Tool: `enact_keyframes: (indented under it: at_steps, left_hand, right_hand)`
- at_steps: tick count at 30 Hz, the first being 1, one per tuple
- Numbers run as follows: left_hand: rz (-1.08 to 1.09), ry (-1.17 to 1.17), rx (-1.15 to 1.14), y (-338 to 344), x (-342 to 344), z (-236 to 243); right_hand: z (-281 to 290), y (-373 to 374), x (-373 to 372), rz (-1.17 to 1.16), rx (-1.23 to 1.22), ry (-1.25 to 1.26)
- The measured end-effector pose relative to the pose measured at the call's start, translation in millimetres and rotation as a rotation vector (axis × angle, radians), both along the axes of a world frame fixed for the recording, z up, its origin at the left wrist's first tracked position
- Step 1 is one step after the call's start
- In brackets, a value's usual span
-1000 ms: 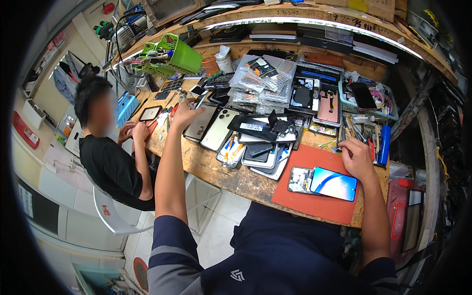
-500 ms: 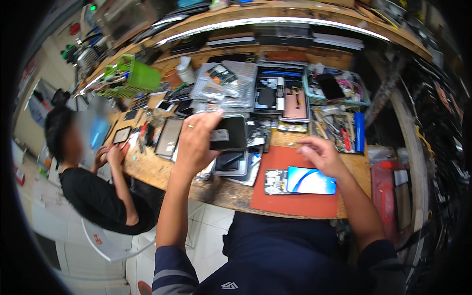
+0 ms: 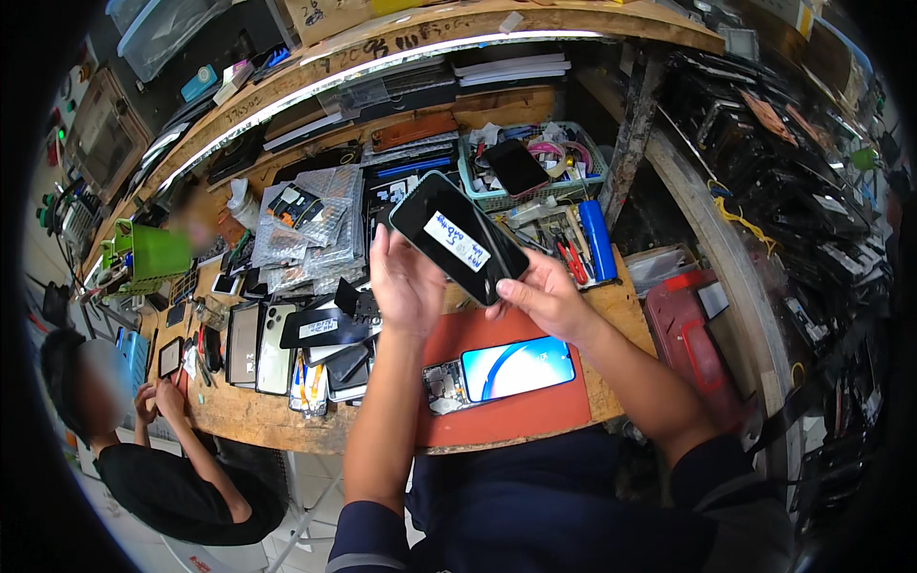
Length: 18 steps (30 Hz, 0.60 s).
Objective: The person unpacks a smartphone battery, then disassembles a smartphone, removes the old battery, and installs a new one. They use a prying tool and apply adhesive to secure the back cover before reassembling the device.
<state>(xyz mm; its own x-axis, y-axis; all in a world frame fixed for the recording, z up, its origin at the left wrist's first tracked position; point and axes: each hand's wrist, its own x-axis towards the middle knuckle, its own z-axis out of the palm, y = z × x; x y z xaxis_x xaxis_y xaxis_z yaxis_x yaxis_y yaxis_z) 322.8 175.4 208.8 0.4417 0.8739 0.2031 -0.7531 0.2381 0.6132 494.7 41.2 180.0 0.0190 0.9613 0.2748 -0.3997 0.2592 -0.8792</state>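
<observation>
A dark phone (image 3: 501, 250) with a handwritten white label on its face is held up, tilted, above the bench. My right hand (image 3: 544, 294) grips its lower right corner, thumb on the face. Beside the phone's left edge is my left hand (image 3: 409, 282), palm turned toward it and fingers stretched; whether it touches the phone I cannot tell. Below them on an orange-red mat (image 3: 506, 417) lies a lit phone screen (image 3: 518, 369) with a blue and white picture. Its left end is against an opened phone body (image 3: 444, 389) with exposed inner parts.
Left of the mat are a stack of phones and parts (image 3: 334, 358) and a white-backed phone (image 3: 276, 349). Bubble-wrap bags (image 3: 306, 224), a parts basket (image 3: 583, 181) and a blue cylinder (image 3: 598, 241) stand farther back. Another person (image 3: 181, 477) works at the left.
The labelled phone has passed from my left hand to my right and moved over the mat. My left hand has opened. The view has swung rightward.
</observation>
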Motion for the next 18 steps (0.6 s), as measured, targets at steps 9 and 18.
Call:
enact_keyframes:
  at_steps: [9,18]
  left_hand:
    - [-0.311,-0.21,-0.151,-25.9,1.8,-9.6]
    - [-0.332,-0.203,-0.122,-30.0,-1.5,-9.8]
  right_hand:
    - [0.0,-9.3,-12.6,0.248,-0.241,-0.076]
    - [1.2,-13.6,-11.4,0.252,-0.222,-0.17]
